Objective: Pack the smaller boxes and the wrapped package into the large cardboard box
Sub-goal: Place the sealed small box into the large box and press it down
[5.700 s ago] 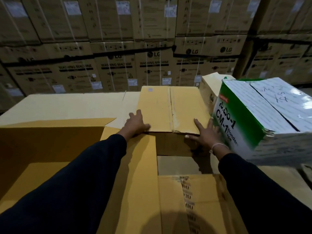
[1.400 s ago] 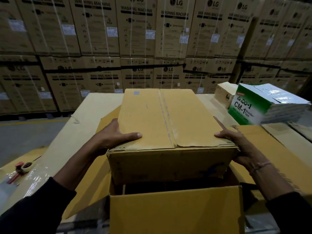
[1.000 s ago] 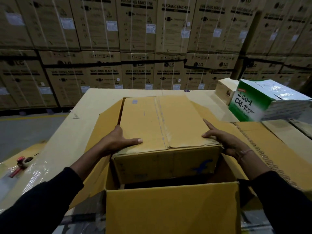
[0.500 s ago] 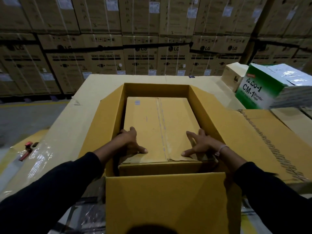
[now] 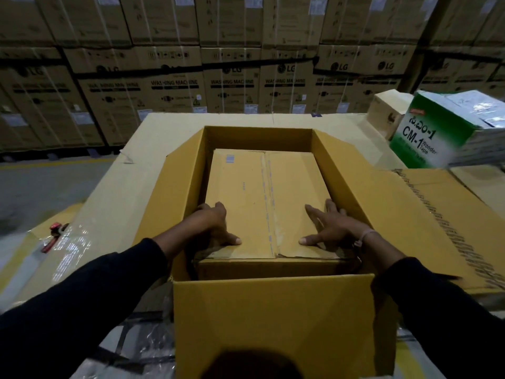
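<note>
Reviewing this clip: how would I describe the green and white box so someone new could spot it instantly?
Start from the large open cardboard box in the middle, then look to the far right edge. The green and white box sits there beside a small plain tan carton. It alone is coloured, printed "CM-1 Wonder Tape".

The smaller box [image 5: 266,203], which several seconds ago lies on the counter at the upper centre of the frame and a second ago tilts over the rim, now sits down inside the large cardboard box [image 5: 270,318]. The left hand [image 5: 211,228] and right hand [image 5: 332,228] shift from gripping its sides to lying on its top near the lower edge, right fingers spread.
</note>
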The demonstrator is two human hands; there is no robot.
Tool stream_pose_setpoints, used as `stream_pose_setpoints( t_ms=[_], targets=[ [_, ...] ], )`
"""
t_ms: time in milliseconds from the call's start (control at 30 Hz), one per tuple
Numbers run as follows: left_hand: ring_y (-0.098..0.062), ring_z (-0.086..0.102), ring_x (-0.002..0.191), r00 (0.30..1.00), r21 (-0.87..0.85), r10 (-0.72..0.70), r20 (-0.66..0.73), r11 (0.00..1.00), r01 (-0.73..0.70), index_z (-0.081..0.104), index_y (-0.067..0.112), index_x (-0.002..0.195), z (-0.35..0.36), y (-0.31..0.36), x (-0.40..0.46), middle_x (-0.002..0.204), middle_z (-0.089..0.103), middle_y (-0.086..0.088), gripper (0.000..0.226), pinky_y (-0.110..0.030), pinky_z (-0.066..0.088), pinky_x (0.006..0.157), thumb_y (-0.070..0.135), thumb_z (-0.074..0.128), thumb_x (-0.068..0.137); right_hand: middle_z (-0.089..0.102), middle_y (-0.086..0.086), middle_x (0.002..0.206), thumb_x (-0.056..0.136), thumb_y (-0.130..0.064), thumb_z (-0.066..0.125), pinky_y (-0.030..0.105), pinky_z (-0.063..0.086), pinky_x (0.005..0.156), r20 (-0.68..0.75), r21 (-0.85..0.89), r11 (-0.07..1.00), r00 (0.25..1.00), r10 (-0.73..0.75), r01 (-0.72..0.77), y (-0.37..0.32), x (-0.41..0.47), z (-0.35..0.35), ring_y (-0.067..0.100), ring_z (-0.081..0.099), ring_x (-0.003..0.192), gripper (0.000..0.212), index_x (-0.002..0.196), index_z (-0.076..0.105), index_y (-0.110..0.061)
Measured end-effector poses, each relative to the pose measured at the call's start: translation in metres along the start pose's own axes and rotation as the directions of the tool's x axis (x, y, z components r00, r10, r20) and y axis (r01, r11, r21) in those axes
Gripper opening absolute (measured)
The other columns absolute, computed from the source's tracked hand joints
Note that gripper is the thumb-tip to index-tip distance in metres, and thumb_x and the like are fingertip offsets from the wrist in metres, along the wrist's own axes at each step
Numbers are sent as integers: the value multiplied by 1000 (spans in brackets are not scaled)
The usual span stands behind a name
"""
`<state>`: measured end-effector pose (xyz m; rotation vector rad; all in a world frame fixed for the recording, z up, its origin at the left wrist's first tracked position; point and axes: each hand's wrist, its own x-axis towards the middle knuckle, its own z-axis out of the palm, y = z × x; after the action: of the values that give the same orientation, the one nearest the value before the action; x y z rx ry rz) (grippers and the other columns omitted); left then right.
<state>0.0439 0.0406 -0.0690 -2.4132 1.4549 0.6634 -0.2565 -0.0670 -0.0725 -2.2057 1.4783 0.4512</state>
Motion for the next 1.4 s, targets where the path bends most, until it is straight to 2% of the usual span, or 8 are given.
stream_pose_setpoints(
  t_ms=[233, 433, 667, 933, 1033, 1133, 1267, 1400],
  targets=[
    [-39, 46, 134, 999, 55, 36, -8, 998, -36, 28, 8, 154, -8, 6, -7, 153, 40, -20, 116, -45, 50, 100, 70, 80, 70, -26, 6, 171, 77, -73, 74, 63, 9, 125, 2, 32, 999, 1000, -12, 12, 8, 15, -4, 45, -9, 157, 119, 164, -3, -47],
    [-47, -4, 154, 953, 118, 285, -103, 955, -272, 10, 22, 162, 2, 57, 10, 170, -6, -17, 126, -70, 11, 119, 87, 65, 68, -26, 5, 171, 79, -74, 71, 63, 7, 126, -35, 45, 999, 999, 3, -1, 7, 32, -6, 44, -9, 157, 116, 164, -3, -48],
    [-46, -26, 150, 937, 85, 322, -136, 946, -313, 18, 31, 160, -3, 102, 16, 168, -20, -17, 87, -71, -12, 117, 51, 66, 90, -22, 0, 172, 86, -73, 65, 59, 6, 126, -74, 104, 995, 997, 6, 1, 5, 38, -10, 39, -8, 158, 102, 164, 4, -49],
    [-43, -18, 154, 945, 101, 247, -214, 968, -230, 43, 8, 147, -76, 91, -31, 169, -17, -16, 46, -65, 0, 123, 19, 53, 104, -1, 15, 171, 64, -99, 54, 69, 13, 120, -210, 25, 996, 973, 93, -90, -31, 45, -6, 50, 1, 153, 122, 164, 12, -42],
    [-42, -3, 156, 947, 126, 146, -287, 986, -114, 42, 7, 148, -109, 68, -52, 170, -13, -14, 49, -62, 21, 122, 6, 55, 100, -3, 20, 171, 55, -105, 50, 78, -2, 114, -227, 112, 986, 963, 145, -122, -70, 52, -3, 54, -8, 153, 133, 163, 17, -36],
    [-38, 39, 144, 949, 88, 68, -309, 995, -42, 32, 9, 156, -129, 30, -60, 170, 11, -16, 56, -42, 54, 96, 9, 50, 103, -13, 23, 170, 59, -95, 65, 81, -10, 110, -220, 178, 969, 952, 211, -174, -101, 60, 4, 58, -17, 151, 132, 163, 16, -31],
    [-39, 56, 123, 916, -118, -103, -389, 991, 61, -8, 19, 164, -132, -16, -62, 149, 44, -26, 85, -45, 48, 89, 15, 51, 103, -11, 29, 167, 79, -62, 77, 85, -6, 109, -239, 201, 954, 934, 267, -222, -114, 65, 10, 65, -15, 147, 103, 159, 23, -25],
    [-40, 56, 122, 901, -52, -61, -429, 998, 43, 9, 19, 165, -118, -56, -55, 157, 39, -18, 73, -42, 42, 82, 16, 47, 102, -7, 32, 165, 88, -45, 71, 83, 2, 113, -210, 187, 956, 942, 262, -224, -125, 61, -3, 69, -6, 145, 80, 153, 30, -21]
  ],
)
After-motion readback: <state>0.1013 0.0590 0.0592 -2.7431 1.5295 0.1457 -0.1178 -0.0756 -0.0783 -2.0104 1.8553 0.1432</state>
